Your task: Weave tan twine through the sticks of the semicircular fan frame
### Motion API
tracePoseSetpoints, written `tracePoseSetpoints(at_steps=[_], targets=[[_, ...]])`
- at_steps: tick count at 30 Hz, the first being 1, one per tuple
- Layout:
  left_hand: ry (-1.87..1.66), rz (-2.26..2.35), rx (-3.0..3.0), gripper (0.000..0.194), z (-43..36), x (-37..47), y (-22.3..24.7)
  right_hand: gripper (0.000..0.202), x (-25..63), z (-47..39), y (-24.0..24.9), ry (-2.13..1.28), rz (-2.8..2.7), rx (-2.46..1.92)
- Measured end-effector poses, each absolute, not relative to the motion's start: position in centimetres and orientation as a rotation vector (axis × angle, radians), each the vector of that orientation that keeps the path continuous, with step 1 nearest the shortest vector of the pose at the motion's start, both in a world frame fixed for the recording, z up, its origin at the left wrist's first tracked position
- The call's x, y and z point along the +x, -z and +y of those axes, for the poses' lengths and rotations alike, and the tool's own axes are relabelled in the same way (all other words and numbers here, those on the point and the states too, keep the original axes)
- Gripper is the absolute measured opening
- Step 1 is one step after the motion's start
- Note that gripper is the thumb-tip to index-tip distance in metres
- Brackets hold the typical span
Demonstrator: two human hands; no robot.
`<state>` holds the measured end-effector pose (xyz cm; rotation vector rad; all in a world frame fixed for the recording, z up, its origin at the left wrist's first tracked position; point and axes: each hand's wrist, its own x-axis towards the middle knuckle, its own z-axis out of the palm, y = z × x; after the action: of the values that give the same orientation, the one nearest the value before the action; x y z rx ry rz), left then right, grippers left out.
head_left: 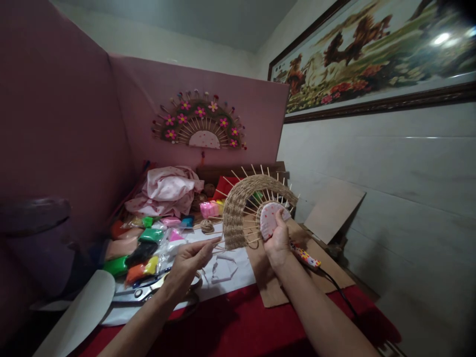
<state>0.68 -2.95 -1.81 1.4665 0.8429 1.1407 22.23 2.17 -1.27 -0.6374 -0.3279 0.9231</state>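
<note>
My right hand (278, 240) holds a half-round fan (235, 210) by its base, which is covered in pale fabric with red dots. Thin wooden sticks spread out from the base, and a wide band of brown twine is woven through them. Stick tips poke out beyond the band. My left hand (191, 258) is closed in a pinch beside the fan's lower left end, on what looks like a strand of twine; the strand is very thin here. A small ball of twine (207, 226) lies on the table behind my left hand.
Large scissors (139, 293) and several bags of coloured clay (152, 235) lie at left, pink cloth (169, 186) behind. A glue gun (305, 256) with a cord rests on cardboard (269, 290) at right. A flowered fan (201, 114) hangs on the pink panel.
</note>
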Motion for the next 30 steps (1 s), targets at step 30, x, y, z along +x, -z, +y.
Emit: tracePoseSetpoints(at_steps=[30], targets=[[-1.533, 1.301, 1.932, 0.027, -2.9, 0.6, 2.7, 0.025, 21.6, 1.6, 0.5, -1.187, -0.316, -0.556]])
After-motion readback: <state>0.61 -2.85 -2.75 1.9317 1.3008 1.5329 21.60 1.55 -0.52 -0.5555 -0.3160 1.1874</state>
